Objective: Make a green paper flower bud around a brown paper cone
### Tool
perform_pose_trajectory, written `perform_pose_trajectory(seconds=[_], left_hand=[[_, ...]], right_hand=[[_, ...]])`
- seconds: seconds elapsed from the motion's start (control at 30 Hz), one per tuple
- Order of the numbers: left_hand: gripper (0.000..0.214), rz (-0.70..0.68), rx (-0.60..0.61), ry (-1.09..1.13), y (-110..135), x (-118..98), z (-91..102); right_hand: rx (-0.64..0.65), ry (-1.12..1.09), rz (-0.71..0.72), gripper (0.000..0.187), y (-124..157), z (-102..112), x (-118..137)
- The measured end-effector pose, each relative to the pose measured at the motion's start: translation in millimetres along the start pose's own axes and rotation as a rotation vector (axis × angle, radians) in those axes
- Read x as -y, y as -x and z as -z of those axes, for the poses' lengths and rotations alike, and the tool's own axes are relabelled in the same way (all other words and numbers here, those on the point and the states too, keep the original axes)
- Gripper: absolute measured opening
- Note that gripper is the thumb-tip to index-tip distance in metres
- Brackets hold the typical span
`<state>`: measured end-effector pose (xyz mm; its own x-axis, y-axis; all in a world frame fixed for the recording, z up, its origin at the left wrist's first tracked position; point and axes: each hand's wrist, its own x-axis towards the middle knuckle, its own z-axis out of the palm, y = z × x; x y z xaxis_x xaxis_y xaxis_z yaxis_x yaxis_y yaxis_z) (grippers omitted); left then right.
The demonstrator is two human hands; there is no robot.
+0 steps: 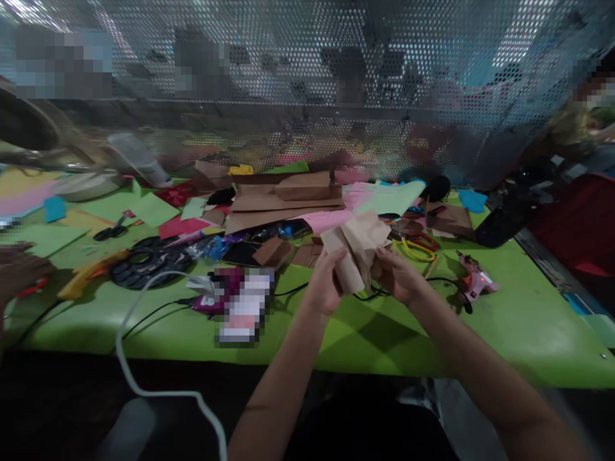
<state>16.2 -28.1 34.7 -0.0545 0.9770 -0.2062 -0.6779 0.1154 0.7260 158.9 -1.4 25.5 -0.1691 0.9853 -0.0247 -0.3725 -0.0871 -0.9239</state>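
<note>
Between my two hands, above the green table [398, 352], is a folded piece of brown paper [368, 240] with several creased panels. My left hand [329, 282] grips its left side, thumb on the near face. On the right edge, my right hand [396, 275] pinches the paper; some of its fingers are hidden behind it. A black cable runs on the table beneath. Right of my right hand lies a pink glue gun [475, 280] with a small red light. Left of my hands are a blurred-out phone [247, 307] and a purple device [211, 301] with plugs in it.
Large folded brown paper [283, 198] lies at the back among coloured sheets. Yellow-handled scissors [418, 248], a black round tray [148, 262] and a yellow glue gun [91, 272] lie around. Another person's hand [22, 275] is at far left. A perforated metal panel [298, 77] stands behind.
</note>
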Motion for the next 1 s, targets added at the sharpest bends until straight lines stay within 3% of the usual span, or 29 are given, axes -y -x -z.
perform_pose_trajectory(seconds=[0.2, 0.3, 0.4, 0.5, 0.63, 0.73, 0.87, 1.0], left_hand=[[0.050, 0.105, -0.021, 0.029, -1, 31, 7.1], [0.047, 0.089, 0.055, 0.006, -4, 34, 14.1], [0.043, 0.128, 0.015, 0.019, -5, 32, 16.9], [0.041, 0.164, -0.108, 0.031, -4, 32, 14.8], [0.046, 0.110, -0.142, -0.045, -5, 31, 13.5], [0.044, -0.020, -0.161, -0.205, -9, 27, 15.8], [0.028, -0.387, -0.144, -0.567, -16, 18, 13.0], [0.019, -0.499, -0.147, -0.697, -21, 12, 4.5]], right_hand=[[-0.196, -0.207, -0.020, 0.027, -15, 14, 2], [-0.104, -0.185, 0.065, 0.019, -17, 25, 11], [-0.025, -0.246, 0.104, 0.023, -13, 25, 20], [-0.033, -0.297, 0.142, 0.033, -7, 18, 23], [-0.100, -0.327, 0.161, 0.051, -1, 8, 22], [-0.067, -0.390, 0.114, 0.045, 4, 2, 21], [0.006, -0.385, 0.059, 0.044, 13, -12, 23], [0.011, -0.357, 0.108, 0.038, 19, -18, 33]])
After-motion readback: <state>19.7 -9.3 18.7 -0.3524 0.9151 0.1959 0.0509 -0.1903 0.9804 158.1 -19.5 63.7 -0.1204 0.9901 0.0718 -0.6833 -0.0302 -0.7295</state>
